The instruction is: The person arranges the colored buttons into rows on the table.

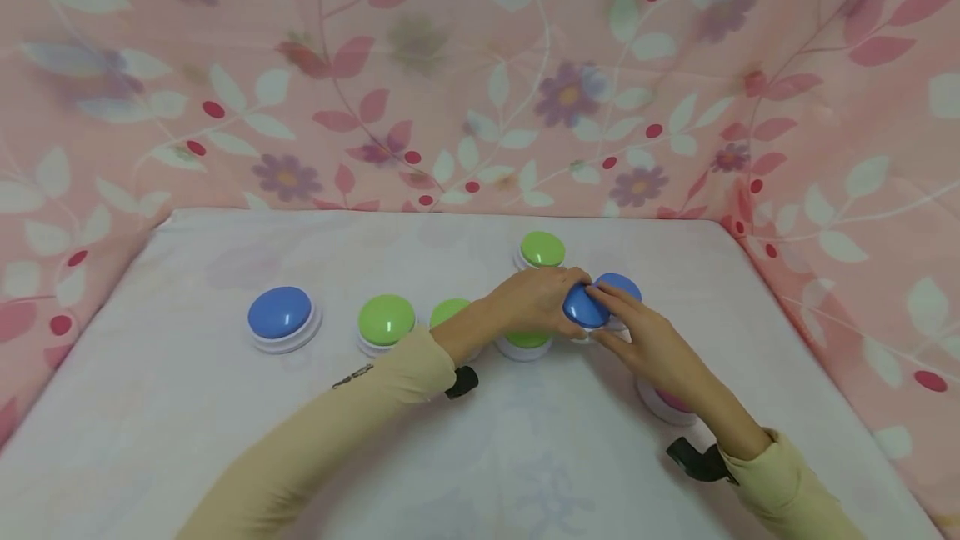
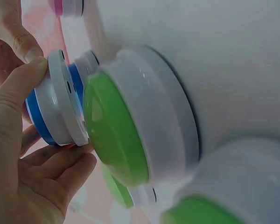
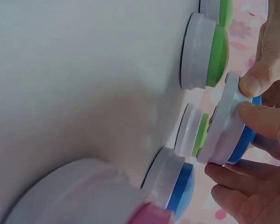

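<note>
A round push button with a blue dome (image 1: 585, 307) and white base is held up off the table between both hands. My left hand (image 1: 534, 300) grips one side of it, with its thumb on the white base in the left wrist view. On the opposite side my right hand (image 1: 656, 344) grips it too, thumb against the base (image 3: 224, 126). The base is tilted, its underside edge showing small dark feet. Just behind stands another blue button (image 1: 621, 285). A green button (image 2: 114, 130) stands close beside the held one, partly hidden by my left hand in the head view.
More green buttons (image 1: 386, 320) stand to the left, one partly behind my left forearm. Another green button (image 1: 542, 249) is at the back. A blue button (image 1: 279, 312) sits far left. Under my right wrist is a pink button (image 1: 671, 402). Floral cloth (image 1: 480, 90) surrounds the white table (image 1: 450, 473).
</note>
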`<state>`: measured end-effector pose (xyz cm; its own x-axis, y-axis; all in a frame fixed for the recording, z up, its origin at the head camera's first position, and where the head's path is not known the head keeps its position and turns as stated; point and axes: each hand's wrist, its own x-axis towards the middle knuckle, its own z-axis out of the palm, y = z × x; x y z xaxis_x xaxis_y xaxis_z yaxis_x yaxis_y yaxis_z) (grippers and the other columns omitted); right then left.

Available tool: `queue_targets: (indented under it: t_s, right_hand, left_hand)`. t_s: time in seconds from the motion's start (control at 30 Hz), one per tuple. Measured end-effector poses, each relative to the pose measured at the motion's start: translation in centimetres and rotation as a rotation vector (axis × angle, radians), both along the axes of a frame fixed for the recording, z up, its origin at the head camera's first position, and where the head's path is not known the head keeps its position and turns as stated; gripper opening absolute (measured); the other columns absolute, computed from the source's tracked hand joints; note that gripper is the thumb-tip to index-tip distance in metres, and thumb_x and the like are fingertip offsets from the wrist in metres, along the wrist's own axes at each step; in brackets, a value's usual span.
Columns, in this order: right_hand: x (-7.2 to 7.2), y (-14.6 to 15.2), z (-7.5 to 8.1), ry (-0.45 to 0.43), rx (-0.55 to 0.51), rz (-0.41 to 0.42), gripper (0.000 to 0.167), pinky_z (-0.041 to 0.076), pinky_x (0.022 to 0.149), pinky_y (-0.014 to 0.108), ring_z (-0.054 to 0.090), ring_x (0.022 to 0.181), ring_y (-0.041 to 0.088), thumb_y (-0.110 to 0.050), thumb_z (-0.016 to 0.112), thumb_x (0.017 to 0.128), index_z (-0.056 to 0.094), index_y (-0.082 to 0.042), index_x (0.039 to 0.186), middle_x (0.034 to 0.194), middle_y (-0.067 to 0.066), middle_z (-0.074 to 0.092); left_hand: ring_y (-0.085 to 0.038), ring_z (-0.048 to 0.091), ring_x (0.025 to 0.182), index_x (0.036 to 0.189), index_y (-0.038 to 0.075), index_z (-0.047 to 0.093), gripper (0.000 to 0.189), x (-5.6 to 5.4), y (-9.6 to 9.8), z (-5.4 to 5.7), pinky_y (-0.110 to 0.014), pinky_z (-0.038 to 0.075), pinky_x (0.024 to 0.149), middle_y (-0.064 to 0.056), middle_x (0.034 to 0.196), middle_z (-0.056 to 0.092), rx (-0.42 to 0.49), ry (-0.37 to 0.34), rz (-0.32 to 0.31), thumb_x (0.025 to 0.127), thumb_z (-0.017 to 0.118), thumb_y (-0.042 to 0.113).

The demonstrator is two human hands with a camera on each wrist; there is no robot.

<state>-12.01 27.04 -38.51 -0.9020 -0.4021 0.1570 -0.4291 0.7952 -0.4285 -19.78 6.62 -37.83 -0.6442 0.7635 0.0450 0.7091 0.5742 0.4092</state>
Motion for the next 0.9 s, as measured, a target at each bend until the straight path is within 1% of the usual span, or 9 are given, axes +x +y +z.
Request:
queue_targets:
  t_s: [0.13,0.27,0.37,0.47,0.6,0.77,0.9]
  right_hand:
    - [0.6,0.7,-0.1,-0.039,0.022,0.002,0.06,0.043,0.098,0.061,0.043,0.132,0.051,-0.013,0.071,0.092,0.046,-0.001,0.146,0.15,0.025,0.041]
    - [0.9,1.0,-0.2,-0.071,0.042,-0.011,0.062,0.044,0.098,0.06,0.043,0.133,0.05,-0.014,0.071,0.092,0.045,-0.003,0.147,0.151,0.025,0.04]
    - [1.2,1.1,-0.2,-0.083,0.048,-0.019,0.062,0.044,0.098,0.06,0.044,0.132,0.049,-0.013,0.071,0.091,0.046,-0.004,0.147,0.15,0.026,0.042]
    - [1.4,1.1,-0.4,-0.087,0.035,0.004,0.061,0.044,0.099,0.058,0.046,0.132,0.046,-0.01,0.071,0.09,0.046,-0.003,0.145,0.147,0.025,0.046]
    - [1.4,1.2,-1.0,-0.069,0.016,0.038,0.06,0.044,0.101,0.056,0.048,0.132,0.043,-0.007,0.071,0.09,0.046,0.001,0.144,0.145,0.024,0.05]
    - [1.1,1.6,-1.3,-0.049,0.025,0.031,0.061,0.046,0.099,0.055,0.051,0.129,0.043,-0.005,0.072,0.089,0.046,0.003,0.143,0.143,0.024,0.051]
    - [1.0,2.1,-1.3,-0.031,0.061,0.011,0.061,0.047,0.097,0.056,0.054,0.126,0.043,-0.005,0.072,0.088,0.046,0.002,0.143,0.142,0.025,0.052]
  left_hand:
    - [-0.012,0.06,0.115,0.14,0.013,0.049,0.073,0.6,0.8,-0.5,-0.026,0.05,0.095,-0.001,0.13,0.062,-0.035,0.009,-0.007,0.082,0.076,0.049]
    - [-0.011,0.06,0.113,0.137,0.014,0.049,0.072,0.9,1.4,-0.9,-0.026,0.049,0.094,-0.001,0.127,0.062,-0.046,0.012,-0.006,0.082,0.076,0.05]
    - [-0.01,0.06,0.112,0.136,0.014,0.051,0.072,1.1,1.5,-1.0,-0.024,0.049,0.093,0.0,0.126,0.062,-0.042,0.016,-0.014,0.081,0.077,0.052]
    - [-0.01,0.06,0.112,0.135,0.015,0.053,0.074,1.2,1.5,-1.0,-0.023,0.049,0.093,0.002,0.126,0.064,-0.064,0.029,-0.026,0.078,0.078,0.054]
    - [-0.01,0.06,0.114,0.136,0.015,0.055,0.074,1.1,1.7,-1.3,-0.024,0.049,0.093,0.002,0.127,0.064,-0.089,0.046,-0.035,0.078,0.078,0.055]
    - [-0.01,0.061,0.11,0.135,0.017,0.055,0.072,0.9,2.7,-1.8,-0.025,0.05,0.09,0.003,0.123,0.065,-0.101,0.06,-0.025,0.078,0.077,0.056]
    - [-0.012,0.063,0.105,0.134,0.017,0.054,0.073,0.9,3.5,-2.1,-0.027,0.052,0.086,0.001,0.12,0.065,-0.107,0.071,0.001,0.078,0.075,0.059]
